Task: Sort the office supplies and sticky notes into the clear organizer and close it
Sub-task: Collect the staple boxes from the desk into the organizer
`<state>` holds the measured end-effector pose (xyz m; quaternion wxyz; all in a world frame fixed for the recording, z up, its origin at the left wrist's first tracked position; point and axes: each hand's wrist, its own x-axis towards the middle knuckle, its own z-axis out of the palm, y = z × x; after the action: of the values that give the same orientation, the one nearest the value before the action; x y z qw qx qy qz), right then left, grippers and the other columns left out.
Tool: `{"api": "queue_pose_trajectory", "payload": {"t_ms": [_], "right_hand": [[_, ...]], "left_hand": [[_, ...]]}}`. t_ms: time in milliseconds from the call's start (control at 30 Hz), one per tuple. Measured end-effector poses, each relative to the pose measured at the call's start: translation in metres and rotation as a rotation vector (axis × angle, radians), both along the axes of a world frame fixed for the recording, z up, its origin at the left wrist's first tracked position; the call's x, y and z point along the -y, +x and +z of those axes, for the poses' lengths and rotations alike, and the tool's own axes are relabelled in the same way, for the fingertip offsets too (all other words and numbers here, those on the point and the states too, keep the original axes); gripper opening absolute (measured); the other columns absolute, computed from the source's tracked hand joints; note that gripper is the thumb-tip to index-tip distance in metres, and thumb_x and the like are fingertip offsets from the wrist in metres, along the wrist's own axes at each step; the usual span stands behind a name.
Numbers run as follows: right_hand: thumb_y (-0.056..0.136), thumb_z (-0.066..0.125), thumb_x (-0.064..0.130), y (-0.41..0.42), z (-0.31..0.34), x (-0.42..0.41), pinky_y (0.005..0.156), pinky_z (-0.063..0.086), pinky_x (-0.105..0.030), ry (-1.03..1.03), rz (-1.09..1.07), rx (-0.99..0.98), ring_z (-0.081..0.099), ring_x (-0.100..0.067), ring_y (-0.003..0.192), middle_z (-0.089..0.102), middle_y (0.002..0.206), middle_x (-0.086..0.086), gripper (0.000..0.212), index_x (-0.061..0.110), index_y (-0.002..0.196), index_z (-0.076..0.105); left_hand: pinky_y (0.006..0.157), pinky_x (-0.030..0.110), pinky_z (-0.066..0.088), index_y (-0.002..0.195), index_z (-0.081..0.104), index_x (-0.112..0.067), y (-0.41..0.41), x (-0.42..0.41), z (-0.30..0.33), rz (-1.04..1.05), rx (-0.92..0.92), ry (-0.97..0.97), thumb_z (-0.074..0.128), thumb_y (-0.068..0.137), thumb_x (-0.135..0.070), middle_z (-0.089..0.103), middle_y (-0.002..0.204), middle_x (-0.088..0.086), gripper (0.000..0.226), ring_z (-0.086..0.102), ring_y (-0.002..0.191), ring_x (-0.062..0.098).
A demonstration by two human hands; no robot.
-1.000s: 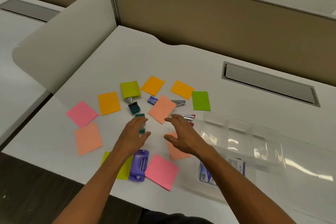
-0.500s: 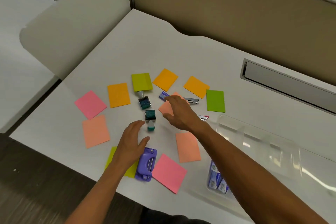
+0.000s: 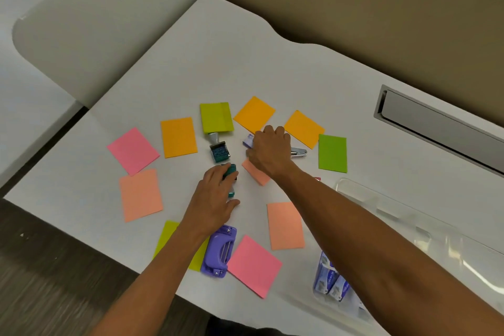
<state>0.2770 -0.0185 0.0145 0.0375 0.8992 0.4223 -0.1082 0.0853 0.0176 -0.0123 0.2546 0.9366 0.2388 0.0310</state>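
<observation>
Several sticky notes in pink, orange, peach and green lie scattered on the white desk (image 3: 207,63). My left hand (image 3: 215,196) closes over a teal stamp (image 3: 231,170) near the middle. A second teal stamp (image 3: 219,150) lies just beyond it. My right hand (image 3: 270,151) covers a purple and silver stapler (image 3: 298,152), fingers curled around it, on top of a peach note (image 3: 256,174). A purple hole punch (image 3: 219,251) sits at the near edge. The clear organizer (image 3: 403,215) lies open at right, with staple boxes (image 3: 331,278) in its near part.
A curved grey divider (image 3: 90,30) stands at the left. A tan partition wall (image 3: 368,8) runs along the back. A grey cable slot (image 3: 436,125) is set in the desk at far right. The desk edge drops to dark floor (image 3: 54,281) near left.
My right hand moved further away and came down onto the stapler. My left hand moved forward and closed over the near teal stamp. The camera tilted down.
</observation>
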Motion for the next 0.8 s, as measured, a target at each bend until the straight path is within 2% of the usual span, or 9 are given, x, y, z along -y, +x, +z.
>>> {"api": "queue_pose_trajectory", "payload": {"t_ms": [200,367,533,700,800], "right_hand": [[0.093,0.054,0.031,-0.004,-0.007,-0.005,0.082,0.036,-0.041,0.077,0.016,0.015,0.050,-0.033,0.104,0.063,0.107,-0.008,0.026,0.013,0.109,0.063],[0.092,0.056,0.039,-0.003,0.005,0.001,0.069,0.038,-0.037,0.290,-0.057,-0.223,0.054,-0.033,0.095,0.064,0.100,-0.013,0.033,0.009,0.106,0.063],[0.089,0.062,0.036,-0.009,0.021,0.031,0.076,0.049,-0.040,0.378,-0.121,-0.379,0.059,-0.026,0.090,0.066,0.103,-0.010,0.033,0.010,0.110,0.064],[0.090,0.063,0.039,-0.016,0.039,0.081,0.084,0.051,-0.038,0.445,-0.187,-0.403,0.062,-0.025,0.102,0.066,0.119,-0.007,0.049,0.020,0.133,0.053],[0.088,0.063,0.043,-0.021,0.050,0.115,0.083,0.054,-0.038,0.477,-0.225,-0.396,0.066,-0.021,0.097,0.070,0.114,-0.001,0.047,0.029,0.132,0.055]], "left_hand": [[0.105,0.041,0.042,0.124,0.060,-0.015,0.003,-0.003,-0.001,0.046,0.001,-0.042,0.082,0.071,-0.022,0.046,0.138,0.012,0.058,0.041,0.128,0.031],[0.106,0.036,0.038,0.123,0.053,-0.021,0.009,-0.005,0.003,0.057,-0.068,-0.082,0.083,0.070,-0.025,0.037,0.146,0.011,0.060,0.036,0.133,0.028],[0.105,0.037,0.039,0.129,0.049,-0.014,0.009,-0.005,0.011,0.073,-0.073,-0.045,0.083,0.069,-0.032,0.045,0.139,0.008,0.071,0.039,0.128,0.028],[0.106,0.037,0.037,0.131,0.048,-0.016,0.009,0.003,0.024,0.071,-0.007,-0.053,0.084,0.068,-0.035,0.046,0.139,0.006,0.075,0.039,0.128,0.025],[0.106,0.039,0.039,0.130,0.049,-0.014,0.012,0.011,0.031,0.033,0.057,-0.062,0.085,0.067,-0.034,0.047,0.136,0.007,0.075,0.040,0.126,0.026]]}}
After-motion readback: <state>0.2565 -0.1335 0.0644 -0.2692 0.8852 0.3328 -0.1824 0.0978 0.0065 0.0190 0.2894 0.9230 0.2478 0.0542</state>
